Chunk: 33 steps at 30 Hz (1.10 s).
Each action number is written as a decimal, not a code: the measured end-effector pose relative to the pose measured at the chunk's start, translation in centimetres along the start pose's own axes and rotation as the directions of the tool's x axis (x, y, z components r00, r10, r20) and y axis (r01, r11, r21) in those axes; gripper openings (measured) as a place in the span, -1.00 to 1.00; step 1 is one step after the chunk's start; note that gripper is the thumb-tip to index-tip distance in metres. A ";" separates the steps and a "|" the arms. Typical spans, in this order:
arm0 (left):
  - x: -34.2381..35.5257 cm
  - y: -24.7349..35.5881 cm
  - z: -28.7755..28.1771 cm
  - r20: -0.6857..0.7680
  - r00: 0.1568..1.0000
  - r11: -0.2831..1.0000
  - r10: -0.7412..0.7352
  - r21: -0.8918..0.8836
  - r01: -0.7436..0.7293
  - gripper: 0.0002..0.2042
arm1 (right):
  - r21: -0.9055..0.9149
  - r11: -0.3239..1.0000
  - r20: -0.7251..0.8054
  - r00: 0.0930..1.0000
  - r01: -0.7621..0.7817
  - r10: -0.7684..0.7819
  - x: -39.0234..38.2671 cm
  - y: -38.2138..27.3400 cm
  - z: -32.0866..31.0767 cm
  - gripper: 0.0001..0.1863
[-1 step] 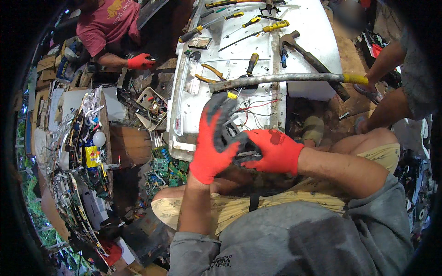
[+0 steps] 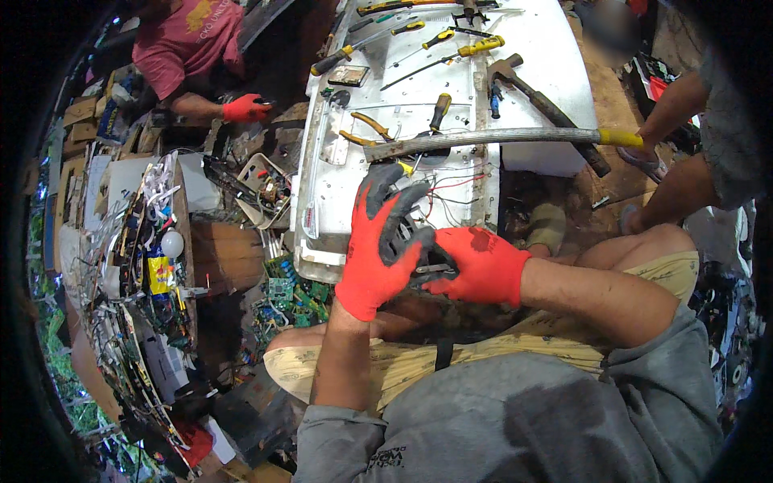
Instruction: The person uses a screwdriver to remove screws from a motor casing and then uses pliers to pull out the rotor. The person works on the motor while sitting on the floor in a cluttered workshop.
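Observation:
In front of my lap, my left hand (image 2: pixel 372 262) and my right hand (image 2: pixel 481 266) meet around a small dark part with a greyish edge (image 2: pixel 435 269). Both wear red gloves with dark grey palms and fingertips. The right hand's fingers wrap it from the right, largely out of sight. My left thumb rests against it while the other left fingers reach up over its far side. Gloves cover most of the part, so its kind is unclear. A small yellow-ended thing (image 2: pixel 407 168) shows by my left fingertips; whether they touch it I cannot tell.
Beyond my hands, a white panel (image 2: pixel 322 256) bears a long grey-handled tool (image 2: pixel 499 137), a hammer (image 2: pixel 547 109), pliers (image 2: pixel 372 126), screwdrivers (image 2: pixel 440 111) and thin wires. Circuit boards (image 2: pixel 282 290) and scrap heap at left. A red-gloved co-worker's hand (image 2: pixel 246 108) is upper left; another person's legs stand right.
The upper fingers of my left hand have shifted slightly and bent more over the dark part. My right hand stays where it was.

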<state>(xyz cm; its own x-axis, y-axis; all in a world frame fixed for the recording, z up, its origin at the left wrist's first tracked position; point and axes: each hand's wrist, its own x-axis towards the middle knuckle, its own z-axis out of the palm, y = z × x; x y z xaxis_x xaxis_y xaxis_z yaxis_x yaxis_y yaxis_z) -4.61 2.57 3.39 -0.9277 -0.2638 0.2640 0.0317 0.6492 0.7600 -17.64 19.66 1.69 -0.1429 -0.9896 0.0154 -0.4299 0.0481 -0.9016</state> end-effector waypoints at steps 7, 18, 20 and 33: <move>-0.4 -2.7 -1.6 -0.215 0.945 0.915 -0.248 -0.372 0.156 -0.19 | 0.883 0.317 0.167 0.861 -0.347 0.480 -1.2 -0.6 -3.6 -0.61; -2.8 -3.7 -5.6 -0.021 0.802 0.767 -0.596 -0.310 0.562 -0.38 | 0.706 0.556 0.229 0.885 -0.438 0.406 -9.1 -1.4 4.0 -0.36; -2.7 -4.0 -6.0 -0.113 0.790 0.795 -0.603 -0.163 0.584 -0.48 | 0.557 0.699 0.241 0.893 -0.448 0.381 -9.4 -1.4 4.3 -0.33; -2.6 -5.7 -6.7 -0.120 0.892 0.889 -0.436 -0.210 0.406 -0.41 | 0.227 0.954 -0.108 0.969 -0.194 0.223 -4.8 0.1 -1.4 -0.37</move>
<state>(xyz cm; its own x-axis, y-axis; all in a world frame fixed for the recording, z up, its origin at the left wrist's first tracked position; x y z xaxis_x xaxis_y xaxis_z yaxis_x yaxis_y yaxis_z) 0.11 -5.16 2.35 -0.7970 -0.6035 -0.0243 -0.2703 0.3204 0.9079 -18.30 24.64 2.12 -0.3311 -0.9333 -0.1393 -0.1801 0.2074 -0.9615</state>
